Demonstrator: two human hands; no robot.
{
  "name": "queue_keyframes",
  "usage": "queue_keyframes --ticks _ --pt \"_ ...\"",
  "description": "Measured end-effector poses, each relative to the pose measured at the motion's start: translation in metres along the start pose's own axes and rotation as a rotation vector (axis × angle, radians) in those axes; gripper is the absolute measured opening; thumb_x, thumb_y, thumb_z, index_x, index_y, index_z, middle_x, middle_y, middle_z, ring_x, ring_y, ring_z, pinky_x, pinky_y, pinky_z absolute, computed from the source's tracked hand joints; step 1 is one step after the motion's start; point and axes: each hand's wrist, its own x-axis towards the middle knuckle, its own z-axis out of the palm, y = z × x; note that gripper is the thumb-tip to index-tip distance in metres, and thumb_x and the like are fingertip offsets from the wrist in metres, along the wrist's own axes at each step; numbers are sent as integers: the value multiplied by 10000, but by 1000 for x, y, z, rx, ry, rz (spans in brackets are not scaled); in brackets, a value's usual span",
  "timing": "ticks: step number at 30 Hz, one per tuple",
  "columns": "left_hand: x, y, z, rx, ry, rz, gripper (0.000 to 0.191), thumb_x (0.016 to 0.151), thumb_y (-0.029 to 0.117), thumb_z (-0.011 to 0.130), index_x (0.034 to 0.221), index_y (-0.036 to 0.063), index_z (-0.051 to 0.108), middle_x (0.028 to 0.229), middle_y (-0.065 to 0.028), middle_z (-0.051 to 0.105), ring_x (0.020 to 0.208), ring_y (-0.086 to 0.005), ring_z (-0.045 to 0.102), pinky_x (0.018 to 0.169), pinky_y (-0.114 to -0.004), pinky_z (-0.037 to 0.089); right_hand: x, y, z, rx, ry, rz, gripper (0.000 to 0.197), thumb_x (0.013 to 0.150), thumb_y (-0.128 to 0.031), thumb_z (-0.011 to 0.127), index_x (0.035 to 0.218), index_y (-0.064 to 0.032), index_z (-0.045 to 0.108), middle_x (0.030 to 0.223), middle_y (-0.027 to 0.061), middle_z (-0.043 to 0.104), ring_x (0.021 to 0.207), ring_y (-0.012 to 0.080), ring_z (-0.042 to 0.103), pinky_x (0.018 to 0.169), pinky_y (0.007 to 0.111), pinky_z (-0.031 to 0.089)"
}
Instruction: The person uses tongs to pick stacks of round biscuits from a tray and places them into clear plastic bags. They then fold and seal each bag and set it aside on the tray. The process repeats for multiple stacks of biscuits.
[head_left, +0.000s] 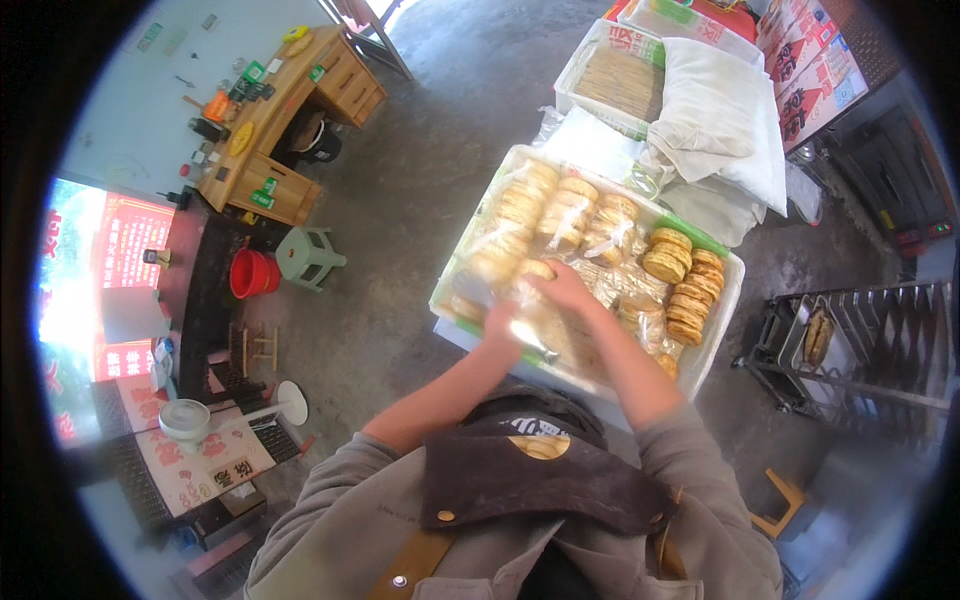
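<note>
Before me stands a large white foam box (720, 330) holding round flatbreads, some in clear plastic bags. My right hand (562, 286) grips a clear bag of round flatbreads (534, 274) near the middle of the box. At the same bag's lower left is my left hand (504, 319), blurred, its fingers partly hidden by the plastic. Bagged flatbreads (519, 202) line the box's left side, with more bagged stacks (568, 212) beside them. Unbagged stacks of browned flatbreads (694, 296) and greener flatbreads (667, 255) lie at the right.
Beyond the box are a white cushion-like bundle (709, 97) and another foam box (568, 67). A metal tray rack (862, 352) stands right. On the left are a wooden desk (277, 97), a green stool (307, 257), a red bucket (253, 273) and a dark counter (202, 300).
</note>
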Motion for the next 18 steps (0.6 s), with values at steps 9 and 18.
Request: queue_keyframes --ticks 9,18 --pt "-16 -15 19 -37 -45 27 213 943 145 574 1125 36 590 1056 -132 633 990 -294 640 919 -456 526 -12 -9 -2 30 112 -32 649 901 -420 768 1358 23 638 1386 272 633 1312 417 603 1107 453 484" --pt "10 -17 47 -87 5 59 190 930 139 608 1092 39 621 992 -92 616 942 -255 627 848 -406 514 -41 -35 8 -194 653 -413 420 902 -147 729 1296 -24 654 1345 260 562 1249 433 584 1057 489 504"
